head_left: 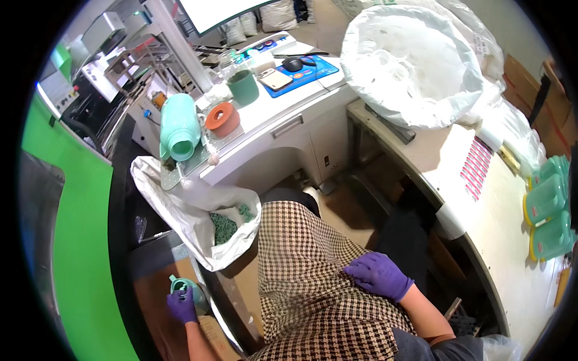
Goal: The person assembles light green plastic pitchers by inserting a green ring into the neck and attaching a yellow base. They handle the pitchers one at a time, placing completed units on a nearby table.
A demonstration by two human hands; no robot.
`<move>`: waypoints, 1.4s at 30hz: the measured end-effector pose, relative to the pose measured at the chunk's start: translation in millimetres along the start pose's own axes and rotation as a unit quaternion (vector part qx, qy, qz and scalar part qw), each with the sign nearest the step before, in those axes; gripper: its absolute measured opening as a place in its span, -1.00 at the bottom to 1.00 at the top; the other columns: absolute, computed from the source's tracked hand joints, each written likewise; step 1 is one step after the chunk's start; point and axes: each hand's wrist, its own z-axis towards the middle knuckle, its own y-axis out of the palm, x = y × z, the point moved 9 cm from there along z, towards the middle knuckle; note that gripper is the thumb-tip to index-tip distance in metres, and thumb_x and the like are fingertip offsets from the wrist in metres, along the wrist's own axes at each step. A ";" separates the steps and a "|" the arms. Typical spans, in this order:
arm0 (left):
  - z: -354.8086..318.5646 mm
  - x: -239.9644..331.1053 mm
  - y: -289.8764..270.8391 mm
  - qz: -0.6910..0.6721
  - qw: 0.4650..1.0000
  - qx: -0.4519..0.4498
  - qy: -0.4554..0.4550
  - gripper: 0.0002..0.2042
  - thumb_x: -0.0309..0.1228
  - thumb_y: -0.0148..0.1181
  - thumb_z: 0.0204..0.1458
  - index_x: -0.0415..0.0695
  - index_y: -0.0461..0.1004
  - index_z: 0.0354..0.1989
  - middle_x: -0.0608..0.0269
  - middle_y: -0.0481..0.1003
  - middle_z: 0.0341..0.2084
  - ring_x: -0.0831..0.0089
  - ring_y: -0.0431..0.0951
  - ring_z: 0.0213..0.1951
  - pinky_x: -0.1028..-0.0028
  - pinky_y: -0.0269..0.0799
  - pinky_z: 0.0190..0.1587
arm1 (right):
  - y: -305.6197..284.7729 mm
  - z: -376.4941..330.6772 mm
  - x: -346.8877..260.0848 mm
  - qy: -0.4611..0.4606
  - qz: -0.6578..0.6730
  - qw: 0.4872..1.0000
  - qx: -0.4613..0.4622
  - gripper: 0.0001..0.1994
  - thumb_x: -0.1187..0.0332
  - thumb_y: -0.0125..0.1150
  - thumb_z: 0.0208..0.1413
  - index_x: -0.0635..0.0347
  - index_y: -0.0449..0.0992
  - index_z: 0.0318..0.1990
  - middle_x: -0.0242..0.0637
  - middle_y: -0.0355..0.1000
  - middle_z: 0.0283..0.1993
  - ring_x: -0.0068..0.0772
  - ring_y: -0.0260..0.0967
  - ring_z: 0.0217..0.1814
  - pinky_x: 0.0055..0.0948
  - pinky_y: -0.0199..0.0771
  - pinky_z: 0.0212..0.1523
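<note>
My left hand (182, 304), in a purple glove, is low at the left with its fingers closed on the rim of a teal plastic jug (201, 294). The jug is over a brown surface beside a cardboard edge, and the glove covers part of its mouth. On my lap, over a brown-and-cream checked apron (301, 271), lies my right hand (380, 275), also gloved in purple. Its fingers lie flat on the cloth and nothing shows in them. Ahead of my left hand stands a white sack (180, 207) with green plastic scraps (224, 228) in it.
On the white desk are a larger teal jug (179, 123), a roll of orange tape (222, 119), a green cup (243, 88), a phone (275, 79) and a mouse (292, 64). The right table bears a lined bin (445, 90) with white rings and several teal jugs (545, 198).
</note>
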 end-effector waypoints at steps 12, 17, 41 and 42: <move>-3.0 -42.3 27.0 0.189 0.979 -0.077 -0.007 -0.56 -0.26 0.53 -0.19 -0.07 0.59 -0.09 0.01 0.39 0.07 -0.04 0.40 0.15 0.13 0.36 0.16 | -18.9 -3.1 -13.1 0.017 -0.006 1.000 0.007 -0.61 0.40 0.34 -0.06 0.03 0.56 0.01 -0.26 0.53 -0.15 -0.10 0.48 -0.05 -0.14 0.45 0.04; -7.1 -83.9 46.3 0.021 0.992 -0.114 -0.052 -0.59 -0.09 0.58 -0.28 -0.07 0.66 -0.30 0.07 0.39 0.26 0.08 0.37 0.24 0.10 0.27 0.27 | -7.8 -1.1 -5.3 -0.015 -0.002 1.000 -0.003 -0.60 0.47 0.34 -0.11 0.04 0.56 -0.02 -0.23 0.53 -0.17 -0.07 0.48 -0.13 -0.12 0.45 -0.07; -119.4 423.8 -72.8 -0.279 0.850 -0.059 0.444 -0.33 -0.12 0.46 -0.25 -0.01 0.52 0.15 0.20 0.54 0.09 0.24 0.58 0.08 0.05 0.32 0.27 | 61.1 107.8 -72.9 -0.096 0.013 0.988 -0.120 -0.59 0.43 0.22 0.04 0.12 0.47 0.10 -0.07 0.49 0.01 -0.09 0.56 -0.20 -0.24 0.58 -0.26; -117.9 427.5 -76.1 -0.272 0.848 -0.056 0.452 -0.34 -0.13 0.47 -0.25 -0.03 0.53 0.14 0.17 0.56 0.06 0.22 0.59 0.07 0.05 0.34 0.25 | 56.9 109.4 -74.3 -0.096 0.038 0.987 -0.121 -0.61 0.44 0.20 0.06 0.14 0.47 0.09 -0.07 0.50 -0.01 -0.08 0.56 -0.21 -0.24 0.58 -0.26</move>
